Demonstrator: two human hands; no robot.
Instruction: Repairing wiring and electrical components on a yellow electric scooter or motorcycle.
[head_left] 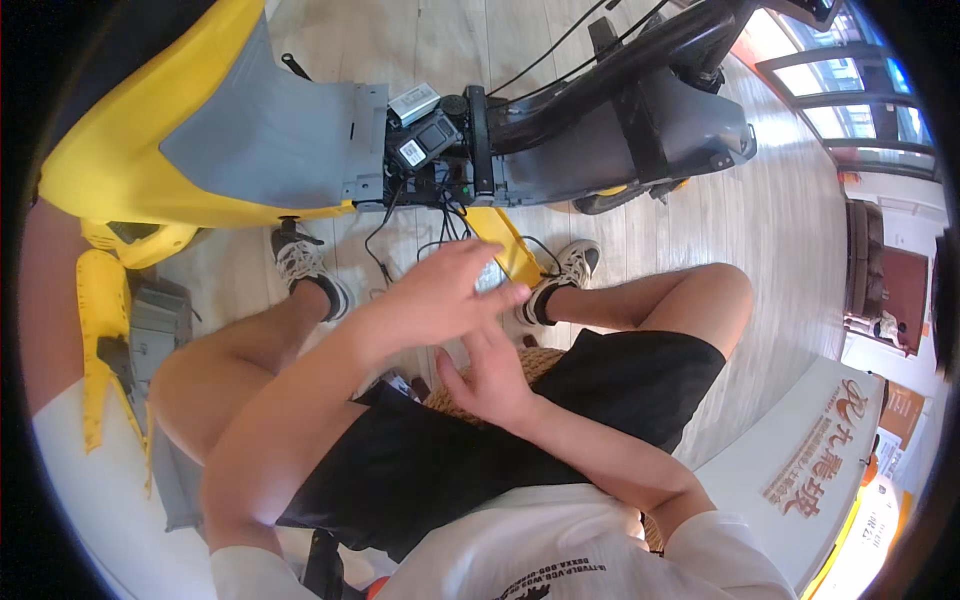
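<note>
My left hand [440,293] reaches across in front of me, palm down, its fingers stretched and partly apart. Just below it my right hand [492,380] is raised with thumb and forefinger spread; its fingertips meet or pass under the left hand. I see nothing held in either hand, though the space where they overlap is hidden. Right behind the left hand's fingers are a shiny, silvery patch [490,276] and a long yellow panel [512,248]. Farther ahead lies a scooter's grey and yellow body [270,130], with a black electronic box [428,140] and loose black cables [384,235].
A silver metal box [414,103] sits beside the black box. The scooter's dark frame and grey fender [690,125] extend to the right. Yellow trim pieces [105,320] and a grey part [160,320] lie at left. A white printed board [800,460] stands at lower right.
</note>
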